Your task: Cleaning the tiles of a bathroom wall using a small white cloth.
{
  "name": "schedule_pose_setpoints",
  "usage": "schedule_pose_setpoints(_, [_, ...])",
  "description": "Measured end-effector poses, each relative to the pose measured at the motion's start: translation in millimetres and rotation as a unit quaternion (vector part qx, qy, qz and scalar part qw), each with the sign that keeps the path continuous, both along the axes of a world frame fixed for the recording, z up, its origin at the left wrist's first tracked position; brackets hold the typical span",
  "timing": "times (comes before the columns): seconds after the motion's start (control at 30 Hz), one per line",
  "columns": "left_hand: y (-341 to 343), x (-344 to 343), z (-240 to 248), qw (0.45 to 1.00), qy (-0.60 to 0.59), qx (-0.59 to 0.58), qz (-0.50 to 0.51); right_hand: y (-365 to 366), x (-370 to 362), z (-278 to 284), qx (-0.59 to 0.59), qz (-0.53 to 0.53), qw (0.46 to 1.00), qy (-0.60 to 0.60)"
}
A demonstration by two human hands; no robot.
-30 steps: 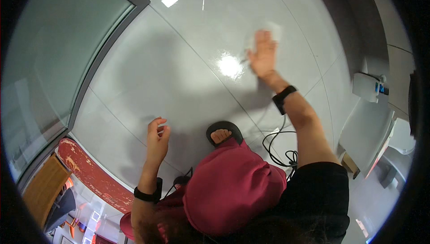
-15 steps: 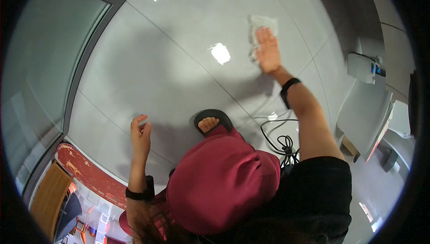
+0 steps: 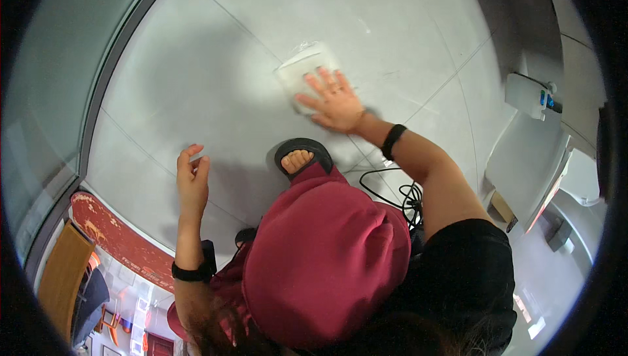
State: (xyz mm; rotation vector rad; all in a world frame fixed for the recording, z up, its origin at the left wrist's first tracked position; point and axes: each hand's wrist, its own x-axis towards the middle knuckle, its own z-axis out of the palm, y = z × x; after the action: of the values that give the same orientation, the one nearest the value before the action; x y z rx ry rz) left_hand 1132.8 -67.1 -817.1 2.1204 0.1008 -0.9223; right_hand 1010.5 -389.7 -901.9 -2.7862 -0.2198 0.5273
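My right hand point(image 3: 337, 104) lies palm down with its fingers spread on a folded white cloth point(image 3: 304, 65), pressing it against the pale tiled floor point(image 3: 216, 55). The cloth is slightly blurred, and its near right part is hidden under the hand. Off to the left, my left hand point(image 3: 193, 183) hangs above the floor, fingers loosely bent and apart, with nothing in it. A black band circles each wrist. Below and between the hands is my foot in a black sandal point(image 3: 307, 150).
A grey-framed glass panel point(image 3: 59, 75) stands at the left, beside a red patterned mat point(image 3: 118, 238). Near my right elbow lies a coiled black cable point(image 3: 409, 202). White furniture point(image 3: 526, 166) and a white container point(image 3: 525, 94) are at the right.
My right hand has swept the cloth leftward and somewhat nearer across the floor, and its fingers are more spread. The left hand stays empty, shifted slightly in the picture.
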Motion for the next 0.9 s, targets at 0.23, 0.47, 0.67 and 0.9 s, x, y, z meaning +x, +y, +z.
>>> schedule_pose_setpoints(0.23, [-5.2,3.1,-3.0,1.000,-0.003,-0.010,0.006,-185.3,-80.8,-5.2,-0.102,-0.262,0.958,-0.051])
schedule_pose_setpoints(0.47, [-14.1,2.2,-14.3,0.999,0.004,-0.039,0.015,-86.7,-81.2,9.3,0.078,-0.056,0.994,-0.059])
schedule_pose_setpoints(0.67, [-14.6,10.2,4.9,0.999,-0.037,-0.011,0.004,-66.7,-90.0,17.4,-0.099,-0.037,0.985,0.139])
schedule_pose_setpoints(0.9, [17.3,68.1,17.8,0.986,-0.162,0.005,-0.038,-179.7,-69.2,-16.3,-0.100,-0.293,0.928,-0.206])
